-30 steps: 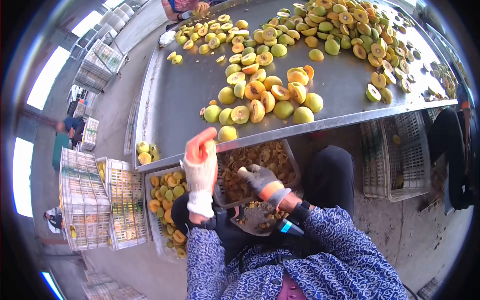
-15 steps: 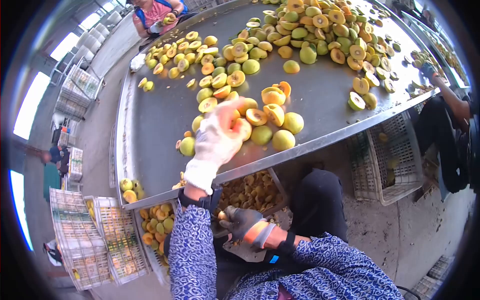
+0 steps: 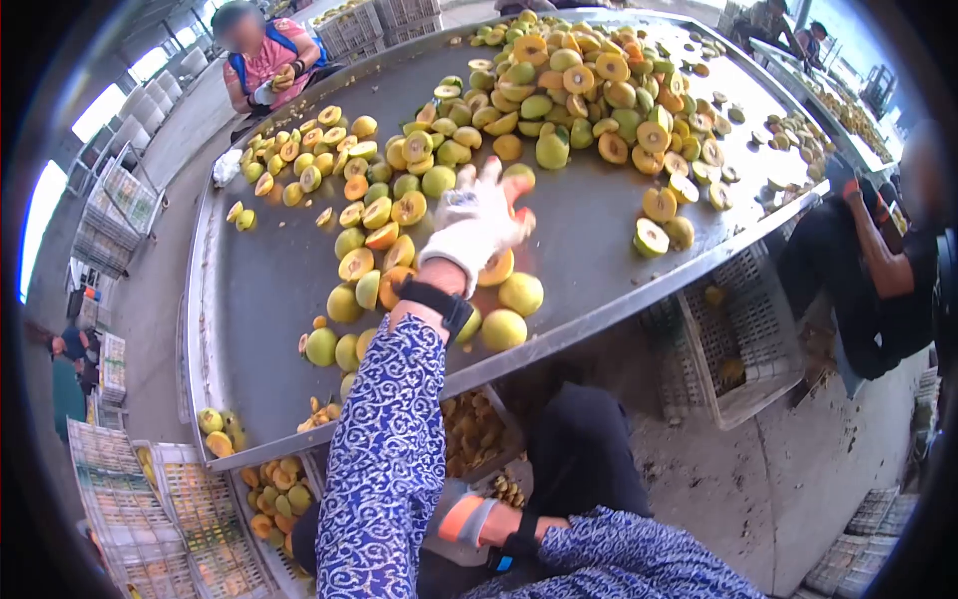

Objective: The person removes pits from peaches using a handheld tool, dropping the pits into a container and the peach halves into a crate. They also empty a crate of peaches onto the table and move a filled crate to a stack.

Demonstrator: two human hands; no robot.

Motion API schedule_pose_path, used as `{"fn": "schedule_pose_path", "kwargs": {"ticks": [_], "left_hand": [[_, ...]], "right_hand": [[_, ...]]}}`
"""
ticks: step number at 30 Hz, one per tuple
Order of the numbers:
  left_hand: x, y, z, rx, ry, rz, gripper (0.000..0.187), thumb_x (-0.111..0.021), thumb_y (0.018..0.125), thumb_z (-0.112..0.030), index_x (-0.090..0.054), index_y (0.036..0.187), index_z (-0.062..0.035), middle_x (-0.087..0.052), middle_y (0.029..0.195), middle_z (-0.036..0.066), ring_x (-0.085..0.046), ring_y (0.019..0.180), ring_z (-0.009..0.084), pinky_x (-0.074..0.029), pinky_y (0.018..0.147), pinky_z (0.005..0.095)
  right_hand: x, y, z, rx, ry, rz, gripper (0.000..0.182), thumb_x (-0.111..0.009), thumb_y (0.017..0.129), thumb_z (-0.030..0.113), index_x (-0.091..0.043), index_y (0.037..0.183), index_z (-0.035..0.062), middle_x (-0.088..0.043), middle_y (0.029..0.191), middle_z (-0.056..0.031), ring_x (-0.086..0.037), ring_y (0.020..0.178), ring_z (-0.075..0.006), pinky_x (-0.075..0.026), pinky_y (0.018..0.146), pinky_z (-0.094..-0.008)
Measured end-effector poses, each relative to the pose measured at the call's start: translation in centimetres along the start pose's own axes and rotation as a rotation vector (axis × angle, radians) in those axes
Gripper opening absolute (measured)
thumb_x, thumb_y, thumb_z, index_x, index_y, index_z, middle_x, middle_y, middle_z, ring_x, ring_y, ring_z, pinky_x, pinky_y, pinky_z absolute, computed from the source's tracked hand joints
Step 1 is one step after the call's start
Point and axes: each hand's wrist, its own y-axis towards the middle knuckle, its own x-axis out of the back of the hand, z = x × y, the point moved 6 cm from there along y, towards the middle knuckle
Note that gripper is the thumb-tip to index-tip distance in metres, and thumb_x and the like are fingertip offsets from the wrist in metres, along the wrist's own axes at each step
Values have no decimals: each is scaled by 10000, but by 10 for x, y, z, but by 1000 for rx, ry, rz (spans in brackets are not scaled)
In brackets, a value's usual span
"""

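Left hand [image 3: 479, 222], white glove with orange fingertips, stretched out over the steel table [image 3: 269, 299]. Fingers spread and mostly open, palm down, blurred; cannot tell whether anything sits under the palm. It hovers above a cluster of fruit: a halved fruit [image 3: 496, 268] showing orange flesh lies right under the wrist edge of the glove, and two whole yellow-green fruits [image 3: 511, 311] sit just nearer the body than the hand, close to the table's front rim. A black band circles the wrist; blue patterned sleeve [image 3: 384, 469] runs back from it.

Left of the hand: a loose string of halves and whole fruit [image 3: 364, 250], some cut face up. Beyond the fingertips: the big heap of fruit [image 3: 559, 90], well apart. To the right of the hand, a few lone halves [image 3: 654, 238] near the table edge.

Right hand [image 3: 454, 519] low, below the table rim and close to the body; only the grey glove cuff with an orange stripe shows (fingers hidden behind the left sleeve, so grip cannot be told). Just above it, under the table, a tray of pits [image 3: 477, 429]. Left of it, a crate of cut fruit [image 3: 274, 494].

Another person in pink [image 3: 261, 55] at the far end holds fruit; a second person's arm [image 3: 878, 250] shows at the right.
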Motion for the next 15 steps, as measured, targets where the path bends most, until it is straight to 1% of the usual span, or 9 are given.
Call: {"fn": "schedule_pose_path", "kwargs": {"ticks": [2,5,6,7,8,10,11,12,15], "left_hand": [[-28,5,4,-53,-137,329,552,-647,887,-447,-585,1412,-290,-396,1610,121,-456,1406,369,-401,1171,449],[-36,-13,0,48,-135,354,457,-611,938,-267,-589,1393,-244,-491,1509,85,-514,1333,367,-438,1132,437],[-37,-17,5,72,-150,336,463,-620,935,-248,-585,1397,-243,-490,1511,80,-519,1327,361,-436,1135,429],[-36,-23,12,98,-164,315,471,-628,932,-230,-581,1401,-243,-488,1512,75,-524,1321,355,-434,1137,420],[-32,-29,21,125,-179,290,480,-637,929,-212,-576,1405,-242,-486,1514,70,-528,1315,349,-432,1139,411],[-8,-48,41,91,-402,8,503,-685,872,-76,-624,1361,-173,-568,1413,109,-583,1284,295,-487,1078,353],[3,-61,56,97,-483,-13,497,-688,857,-43,-639,1340,-151,-594,1375,114,-601,1265,278,-500,1057,339],[26,-79,69,105,-563,-39,493,-692,841,-11,-653,1318,-129,-620,1337,118,-619,1246,261,-513,1036,325],[71,-148,115,161,-545,-147,440,-697,856,-4,-660,1285,-92,-679,1246,93,-650,1193,241,-515,1030,325]], "right_hand": [[-15,2,-11,75,-94,-34,372,-521,997,286,-662,1297,117,-699,1227,-175,-670,1094,-386,-529,939,-433],[3,4,10,230,-292,-37,401,-487,1019,282,-627,1359,121,-671,1304,-161,-651,1162,-356,-509,992,-415],[12,3,22,253,-319,3,400,-479,1024,281,-625,1361,123,-668,1312,-157,-649,1171,-350,-505,999,-414],[-5,16,6,-17,-113,23,392,-474,1024,282,-633,1346,124,-679,1289,-160,-655,1157,-350,-512,987,-419],[-4,9,7,-29,-109,83,385,-482,1020,288,-637,1330,122,-690,1259,-161,-662,1134,-359,-517,971,-425],[42,5,55,-43,-98,208,371,-498,1011,299,-645,1299,117,-712,1199,-164,-675,1089,-376,-528,939,-437],[12,3,25,-26,-129,164,340,-535,996,336,-661,1201,95,-727,1089,-185,-676,1011,-419,-541,879,-465],[60,8,73,-164,-41,137,340,-556,996,384,-682,1057,74,-721,1000,-209,-667,951,-449,-541,826,-478],[52,8,59,-156,85,-36,350,-580,1011,385,-687,955,56,-713,942,-226,-667,900,-457,-534,777,-455]]}}
